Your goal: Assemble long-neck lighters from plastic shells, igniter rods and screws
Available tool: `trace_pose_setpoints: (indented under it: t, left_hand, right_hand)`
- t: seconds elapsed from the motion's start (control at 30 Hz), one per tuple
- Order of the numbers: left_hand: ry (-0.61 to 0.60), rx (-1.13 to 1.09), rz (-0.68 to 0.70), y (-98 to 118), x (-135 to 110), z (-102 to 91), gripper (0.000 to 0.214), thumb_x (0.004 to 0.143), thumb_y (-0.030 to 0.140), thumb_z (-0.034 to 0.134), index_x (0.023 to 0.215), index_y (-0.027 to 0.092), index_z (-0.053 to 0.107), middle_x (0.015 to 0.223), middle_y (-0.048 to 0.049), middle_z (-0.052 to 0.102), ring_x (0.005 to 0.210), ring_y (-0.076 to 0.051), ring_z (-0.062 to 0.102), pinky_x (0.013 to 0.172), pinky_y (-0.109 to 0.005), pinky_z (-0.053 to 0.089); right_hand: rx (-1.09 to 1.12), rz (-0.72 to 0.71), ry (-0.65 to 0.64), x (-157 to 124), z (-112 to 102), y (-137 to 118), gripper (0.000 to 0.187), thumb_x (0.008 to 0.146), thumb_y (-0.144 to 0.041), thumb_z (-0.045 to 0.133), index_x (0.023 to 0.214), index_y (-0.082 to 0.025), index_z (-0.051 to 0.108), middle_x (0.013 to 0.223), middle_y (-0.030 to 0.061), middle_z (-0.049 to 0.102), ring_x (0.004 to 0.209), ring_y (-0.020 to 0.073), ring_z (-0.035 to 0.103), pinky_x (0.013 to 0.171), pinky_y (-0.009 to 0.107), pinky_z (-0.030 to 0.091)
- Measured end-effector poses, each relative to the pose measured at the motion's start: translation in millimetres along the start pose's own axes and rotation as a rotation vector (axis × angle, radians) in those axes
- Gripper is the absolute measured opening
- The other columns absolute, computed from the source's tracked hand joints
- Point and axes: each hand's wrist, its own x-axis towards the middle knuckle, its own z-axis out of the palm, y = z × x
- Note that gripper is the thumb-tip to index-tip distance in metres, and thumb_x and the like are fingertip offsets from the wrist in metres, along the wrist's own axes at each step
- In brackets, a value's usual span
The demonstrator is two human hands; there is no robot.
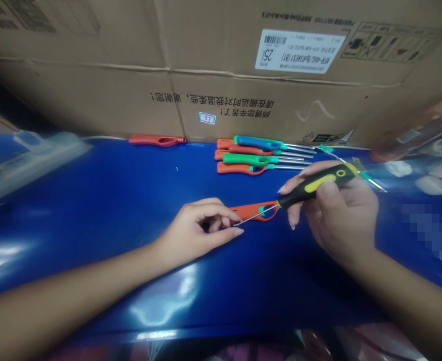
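Observation:
My right hand (343,215) is wrapped round the black and yellow handle of a screwdriver (311,186), thumb resting on the yellow panel. The metal shaft slants down to the left, over an orange gas lighter (249,212) lying on the blue table. At the shaft's tip my left hand (202,223) is closed, its thumb and forefinger drawn together around the tip, beside the lighter's left end. Whatever those fingers hold is too small or hidden to make out. The lighter has a turquoise trigger inside its loop; no metal tube shows on it.
Behind, several long-nosed lighters (247,159) in orange, green and blue lie stacked. A red lighter shell (157,141) rests against the large cardboard box (123,100). Thin metal rods (373,181) with turquoise ends lie at right. A transparent plastic container (21,155) stands left on the blue table (104,200).

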Motion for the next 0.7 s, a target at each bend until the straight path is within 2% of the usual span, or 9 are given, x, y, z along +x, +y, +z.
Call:
trace_pose_setpoints:
  t: [0.2, 0.37, 0.5, 0.57, 0.63, 0.7]
  left_hand:
    - [0.001, 0.032, -0.022, 2.1, 0.2, -0.3, 0.013, 0.087, 0.024, 0.074, 0.089, 0.013, 0.079, 0.077, -0.0037, 0.065, 0.060, -0.008, 0.054, 0.056, -0.021, 0.044]
    - [0.004, 0.057, -0.016, 2.9, 1.4, -0.5, 0.012, 0.087, 0.025, 0.074, 0.087, 0.014, 0.080, 0.070, -0.0003, 0.059, 0.057, -0.007, 0.047, 0.053, -0.021, 0.039]
    - [0.000, 0.056, -0.020, 1.4, 0.7, -0.4, 0.013, 0.088, 0.026, 0.073, 0.086, 0.014, 0.079, 0.069, -0.0001, 0.058, 0.057, -0.008, 0.048, 0.053, -0.021, 0.039]
    - [0.010, 0.061, -0.017, 0.6, 0.0, -1.1, 0.015, 0.087, 0.026, 0.073, 0.095, 0.015, 0.078, 0.072, -0.0002, 0.059, 0.059, -0.008, 0.050, 0.055, -0.022, 0.042]
    - [0.045, 0.104, 0.014, 0.0, -0.4, -2.4, 0.026, 0.085, 0.026, 0.076, 0.109, 0.016, 0.075, 0.081, -0.0015, 0.062, 0.066, -0.010, 0.054, 0.062, -0.023, 0.048]
    - [0.079, 0.177, 0.058, -0.7, -0.5, -4.1, 0.038, 0.082, 0.025, 0.078, 0.119, 0.018, 0.071, 0.097, -0.0050, 0.065, 0.081, -0.014, 0.061, 0.077, -0.028, 0.053]
  right_hand:
    - [-0.022, -0.002, 0.023, 1.2, 0.1, 1.0, 0.020, 0.094, -0.038, 0.067, 0.104, -0.021, 0.067, 0.088, 0.0034, 0.077, 0.047, 0.0126, 0.065, 0.038, 0.026, 0.054]
    - [-0.015, -0.021, -0.026, 2.0, -1.1, 2.9, 0.019, 0.093, -0.034, 0.069, 0.109, -0.024, 0.064, 0.090, 0.0027, 0.076, 0.048, 0.0140, 0.066, 0.039, 0.028, 0.055]
    - [-0.045, -0.035, -0.069, 0.6, -0.7, 1.7, 0.043, 0.090, -0.020, 0.071, 0.126, -0.033, 0.053, 0.097, 0.0003, 0.075, 0.048, 0.0137, 0.064, 0.039, 0.029, 0.056]
    - [-0.070, -0.075, -0.081, -0.4, 0.8, -0.6, 0.049, 0.088, -0.017, 0.071, 0.128, -0.035, 0.050, 0.095, -0.0003, 0.074, 0.046, 0.0133, 0.062, 0.037, 0.029, 0.055]
    - [-0.107, -0.140, -0.048, -0.6, 3.2, -3.9, 0.050, 0.086, -0.016, 0.073, 0.126, -0.037, 0.053, 0.095, 0.0001, 0.073, 0.047, 0.0135, 0.062, 0.035, 0.028, 0.052]
    - [-0.157, -0.226, 0.035, 1.2, 5.7, -7.3, 0.050, 0.083, -0.015, 0.077, 0.122, -0.039, 0.057, 0.110, 0.0021, 0.068, 0.056, 0.0142, 0.066, 0.035, 0.028, 0.051]
